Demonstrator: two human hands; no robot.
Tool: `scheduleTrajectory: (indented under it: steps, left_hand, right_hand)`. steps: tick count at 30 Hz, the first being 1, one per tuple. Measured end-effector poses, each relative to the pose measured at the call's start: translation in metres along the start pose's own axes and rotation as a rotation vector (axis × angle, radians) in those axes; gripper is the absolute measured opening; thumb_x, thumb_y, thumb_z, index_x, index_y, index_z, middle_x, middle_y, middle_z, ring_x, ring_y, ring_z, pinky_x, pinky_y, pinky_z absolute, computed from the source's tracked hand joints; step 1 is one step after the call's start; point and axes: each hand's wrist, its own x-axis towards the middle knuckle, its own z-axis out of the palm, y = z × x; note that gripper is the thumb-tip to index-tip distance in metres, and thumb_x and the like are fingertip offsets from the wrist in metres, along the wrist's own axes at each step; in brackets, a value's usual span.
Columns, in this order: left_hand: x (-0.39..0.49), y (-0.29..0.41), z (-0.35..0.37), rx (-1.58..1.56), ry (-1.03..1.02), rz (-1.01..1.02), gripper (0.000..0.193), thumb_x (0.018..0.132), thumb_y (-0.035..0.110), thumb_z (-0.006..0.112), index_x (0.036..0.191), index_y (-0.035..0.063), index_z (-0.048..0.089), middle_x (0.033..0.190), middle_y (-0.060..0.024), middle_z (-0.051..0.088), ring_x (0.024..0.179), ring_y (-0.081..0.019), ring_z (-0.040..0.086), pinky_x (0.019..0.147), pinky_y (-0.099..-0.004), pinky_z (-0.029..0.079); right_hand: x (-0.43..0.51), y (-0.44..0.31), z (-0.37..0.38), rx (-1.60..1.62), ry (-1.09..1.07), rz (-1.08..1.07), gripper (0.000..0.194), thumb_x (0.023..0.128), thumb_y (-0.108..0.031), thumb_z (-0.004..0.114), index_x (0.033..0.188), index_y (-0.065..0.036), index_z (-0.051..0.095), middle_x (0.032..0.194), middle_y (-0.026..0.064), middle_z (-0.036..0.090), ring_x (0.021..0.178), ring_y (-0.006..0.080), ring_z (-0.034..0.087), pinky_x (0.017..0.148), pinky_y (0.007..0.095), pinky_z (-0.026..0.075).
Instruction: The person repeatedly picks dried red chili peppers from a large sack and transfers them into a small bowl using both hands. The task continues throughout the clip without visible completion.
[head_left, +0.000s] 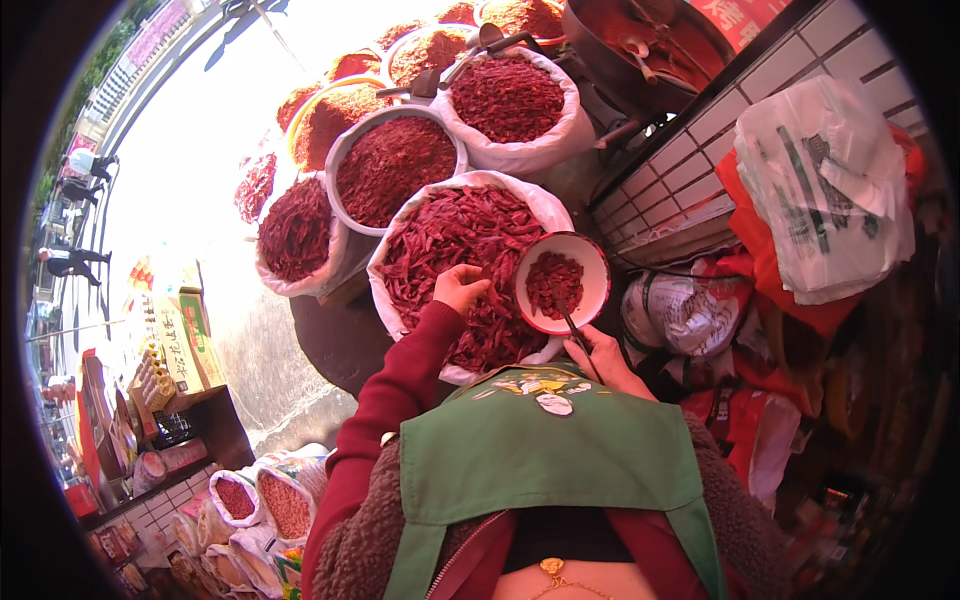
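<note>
A white sack of dried red chilies (465, 240) stands open before me. Over its near left part is my left hand (461, 287), thumb and forefinger close together; whether a chili is between them is too small to tell. My right hand (604, 358) is closed around the dark handle of a thin tool (574, 330), probably scissors, whose far end dips into a bowl. That bowl (599, 281), white inside with a red rim, rests at the sack's right edge and holds cut red chili pieces (553, 283).
Beyond are a grey tub (341, 154) and sacks (577, 124) of chilies, with basins of ground chili. A large metal pan (600, 45) is at the upper right. Plastic bags (825, 187) hang by the tiled wall (675, 161) at right. Cartons (187, 345) and smaller sacks stand left.
</note>
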Motion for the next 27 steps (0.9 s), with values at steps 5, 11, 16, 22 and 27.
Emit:
scheduleTrajectory:
  steps: [5, 11, 16, 22, 27]
  left_hand:
    - [-0.016, 0.024, 0.023, -0.139, -0.209, -0.17, 0.018, 0.082, 0.011, 0.069, 0.095, -0.0015, 0.064, 0.071, -0.0009, 0.062, 0.053, -0.0069, 0.052, 0.049, -0.0203, 0.041]
    - [-0.033, 0.041, 0.052, -0.065, -0.438, -0.25, 0.018, 0.083, 0.013, 0.069, 0.091, -0.003, 0.065, 0.065, -0.0018, 0.06, 0.05, -0.0071, 0.051, 0.047, -0.0207, 0.039]
    - [-0.028, 0.031, 0.063, -0.042, -0.484, -0.258, 0.016, 0.084, 0.01, 0.067, 0.091, -0.0043, 0.064, 0.064, -0.0042, 0.061, 0.051, -0.0075, 0.052, 0.046, -0.0202, 0.037]
    - [-0.029, 0.031, 0.07, -0.073, -0.422, -0.297, 0.016, 0.084, 0.01, 0.068, 0.09, -0.0048, 0.064, 0.066, -0.0043, 0.061, 0.05, -0.007, 0.051, 0.045, -0.0192, 0.036]
    - [-0.019, 0.015, 0.067, -0.094, -0.37, -0.291, 0.015, 0.084, 0.011, 0.068, 0.089, -0.0036, 0.064, 0.066, -0.0034, 0.061, 0.05, -0.007, 0.052, 0.045, -0.0189, 0.037]
  right_hand:
    - [0.005, -0.006, 0.0, -0.114, -0.103, -0.123, 0.024, 0.085, -0.02, 0.067, 0.098, 0.0, 0.061, 0.074, 0.0148, 0.063, 0.066, 0.0226, 0.063, 0.064, 0.0327, 0.05]
    - [0.015, -0.014, 0.002, -0.153, -0.08, -0.161, 0.023, 0.085, -0.021, 0.065, 0.098, -0.002, 0.06, 0.069, 0.016, 0.061, 0.064, 0.0287, 0.063, 0.059, 0.0376, 0.048]
    - [0.014, -0.005, 0.003, -0.071, -0.06, -0.144, 0.02, 0.086, -0.019, 0.064, 0.092, -0.001, 0.061, 0.068, 0.016, 0.06, 0.062, 0.027, 0.062, 0.058, 0.036, 0.047]
    - [0.011, 0.001, -0.003, -0.104, -0.077, -0.043, 0.021, 0.087, -0.019, 0.064, 0.089, 0.001, 0.062, 0.066, 0.0125, 0.06, 0.06, 0.018, 0.059, 0.058, 0.0329, 0.047]
    - [0.007, -0.001, -0.007, -0.022, -0.107, 0.004, 0.021, 0.089, -0.019, 0.063, 0.097, 0.0, 0.062, 0.069, 0.0036, 0.057, 0.065, 0.0088, 0.05, 0.061, 0.0278, 0.044]
